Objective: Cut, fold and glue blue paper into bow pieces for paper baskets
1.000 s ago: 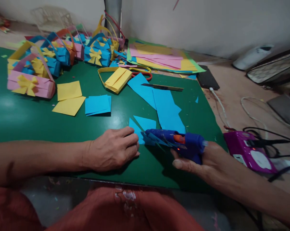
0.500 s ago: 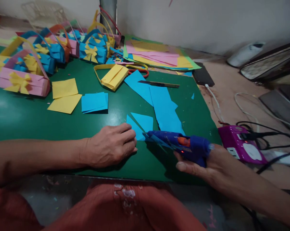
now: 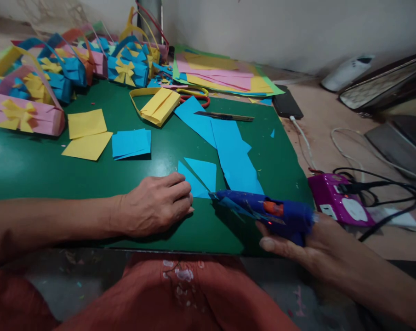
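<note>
My right hand (image 3: pixel 297 246) holds a blue hot glue gun (image 3: pixel 280 214) whose small red light is lit. Its nozzle points left, at the lower right corner of two cut blue paper pieces (image 3: pixel 202 170); I cannot tell whether it touches them. My left hand (image 3: pixel 161 202) rests on the green table (image 3: pixel 132 184) with its fingers curled, just left of these pieces. Its fingertips are hidden, so what they hold, if anything, does not show. Larger blue paper sheets (image 3: pixel 233 151) lie behind the glue gun, with a cutter knife (image 3: pixel 225 116) across them.
Small blue cards (image 3: pixel 132 143) and yellow cards (image 3: pixel 87 145) lie left of centre. Behind them are a yellow paper basket (image 3: pixel 160 106), scissors (image 3: pixel 202 97) and several finished paper baskets (image 3: pixel 25 115). Coloured sheets (image 3: pixel 221 73), a phone (image 3: pixel 287 102) and a purple power box (image 3: pixel 340 200) with cables are at right.
The glue gun has drawn slightly right and toward me, its nozzle shifting away from the blue pieces. My left hand stays nearly in place. The camera view has shifted a little.
</note>
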Motion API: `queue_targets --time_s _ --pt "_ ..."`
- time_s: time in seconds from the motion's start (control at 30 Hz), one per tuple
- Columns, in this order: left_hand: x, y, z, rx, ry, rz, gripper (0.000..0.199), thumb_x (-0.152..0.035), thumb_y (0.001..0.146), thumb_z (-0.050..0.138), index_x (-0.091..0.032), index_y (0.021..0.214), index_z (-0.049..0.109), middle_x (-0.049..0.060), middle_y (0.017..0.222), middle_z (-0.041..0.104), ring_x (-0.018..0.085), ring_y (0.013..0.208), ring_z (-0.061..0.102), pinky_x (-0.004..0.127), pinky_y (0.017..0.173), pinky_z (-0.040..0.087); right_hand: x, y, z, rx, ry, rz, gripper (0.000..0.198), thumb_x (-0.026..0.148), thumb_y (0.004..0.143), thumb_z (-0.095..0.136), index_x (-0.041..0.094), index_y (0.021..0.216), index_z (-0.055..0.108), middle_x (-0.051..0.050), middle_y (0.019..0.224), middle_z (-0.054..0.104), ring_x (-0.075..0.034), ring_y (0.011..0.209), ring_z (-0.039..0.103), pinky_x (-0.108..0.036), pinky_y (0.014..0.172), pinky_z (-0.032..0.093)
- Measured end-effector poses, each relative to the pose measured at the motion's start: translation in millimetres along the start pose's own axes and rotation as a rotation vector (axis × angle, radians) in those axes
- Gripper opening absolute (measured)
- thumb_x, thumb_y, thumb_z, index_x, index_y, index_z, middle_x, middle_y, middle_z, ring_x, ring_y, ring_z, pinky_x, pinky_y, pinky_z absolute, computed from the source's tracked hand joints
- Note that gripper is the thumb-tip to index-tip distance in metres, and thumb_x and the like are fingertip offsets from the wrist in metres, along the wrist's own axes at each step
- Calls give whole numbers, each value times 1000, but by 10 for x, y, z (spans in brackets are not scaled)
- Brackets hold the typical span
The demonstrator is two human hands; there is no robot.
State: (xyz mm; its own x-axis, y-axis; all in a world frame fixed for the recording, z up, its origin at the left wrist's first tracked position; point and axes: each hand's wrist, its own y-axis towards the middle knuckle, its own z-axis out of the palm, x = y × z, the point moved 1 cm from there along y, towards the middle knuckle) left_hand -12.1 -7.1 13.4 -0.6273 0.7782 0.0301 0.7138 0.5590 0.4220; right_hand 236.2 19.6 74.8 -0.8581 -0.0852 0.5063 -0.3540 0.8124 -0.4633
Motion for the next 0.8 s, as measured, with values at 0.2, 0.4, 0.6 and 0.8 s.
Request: queue_targets --time_s 0.2,0.4,0.6,0.8 --pt "0 4 -7 -2 -5 -7 25 -26 92 46 -12 82 63 6 76 62 18 78 57 27 59 47 -126 -50 21 41 19 23 33 55 67 57 23 66 60 -2 61 63 -19 55 56 -30 49 47" --pt "-4 2 -2 -13 -1 -10 26 -26 93 44 -13 82 63 7 76 61 18 79 57 26 59 47 -192 -112 28 38 22 42 33 56 65 58 23 67 62 -3 61 64 -22 56 58 -33 49 48" --pt "-5 -6 13 -6 10 -18 28 -28 94 42 -13 83 63 6 76 61 17 79 56 25 59 47 -201 -103 35 48 11 43 31 54 66 58 23 67 61 -4 62 63 -22 57 58 -32 48 46" --pt "1 -10 13 -2 18 -3 25 -27 93 45 -13 83 63 6 77 62 18 78 57 26 58 46 -2 -17 21 49 59 -14 24 46 69 58 23 63 53 0 58 58 -16 51 50 -29 47 40"
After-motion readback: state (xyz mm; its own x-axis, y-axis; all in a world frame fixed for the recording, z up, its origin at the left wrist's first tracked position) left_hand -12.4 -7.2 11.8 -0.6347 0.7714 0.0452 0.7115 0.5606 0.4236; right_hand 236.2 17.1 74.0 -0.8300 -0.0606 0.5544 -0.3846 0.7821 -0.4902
